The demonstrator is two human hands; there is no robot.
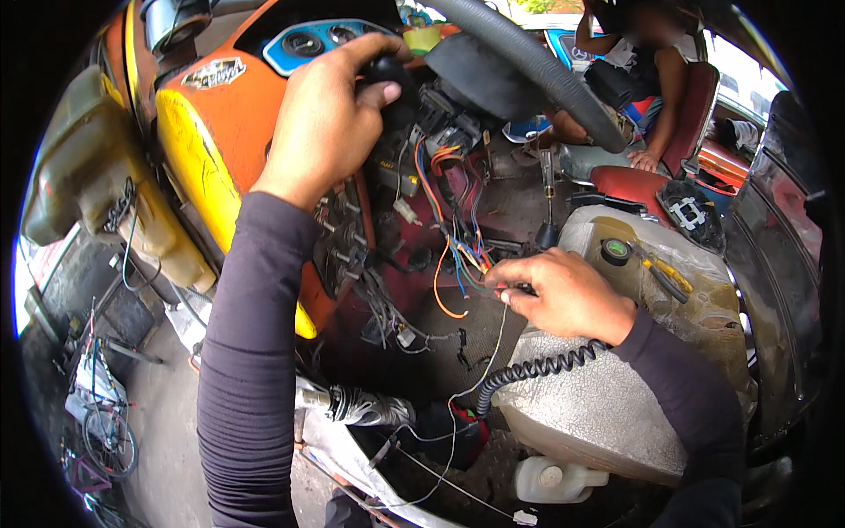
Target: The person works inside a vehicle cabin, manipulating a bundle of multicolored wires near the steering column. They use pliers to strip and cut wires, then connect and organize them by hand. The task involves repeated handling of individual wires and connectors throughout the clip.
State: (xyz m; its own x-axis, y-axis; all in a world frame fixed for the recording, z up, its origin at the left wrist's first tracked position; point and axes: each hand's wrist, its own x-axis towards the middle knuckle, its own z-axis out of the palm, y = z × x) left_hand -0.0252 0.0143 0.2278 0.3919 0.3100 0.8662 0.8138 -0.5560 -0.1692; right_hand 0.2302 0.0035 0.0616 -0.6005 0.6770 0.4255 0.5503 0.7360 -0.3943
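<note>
My left hand point(330, 114) is closed around a black part point(387, 84) beside the steering column, below the blue gauge panel point(327, 42). Its thumb presses against the part's side. Colored wires point(449, 224) hang in a loose bundle from an opened black switch housing point(447, 123) on the column. At the lower end of this bundle my right hand point(563, 295) pinches wires between thumb and fingertips. A thin pale wire point(499, 339) trails down from those fingertips. One orange wire point(440, 286) dangles free to the left of them.
Above is the black steering wheel point(546, 66). A silver engine cover point(607, 387) carries a tape roll point(615, 252) and yellow-handled pliers point(664, 277). A coiled black cord point(541, 365) passes below my right wrist. Another person point(656, 88) sits at right. A white jug point(559, 480) stands low.
</note>
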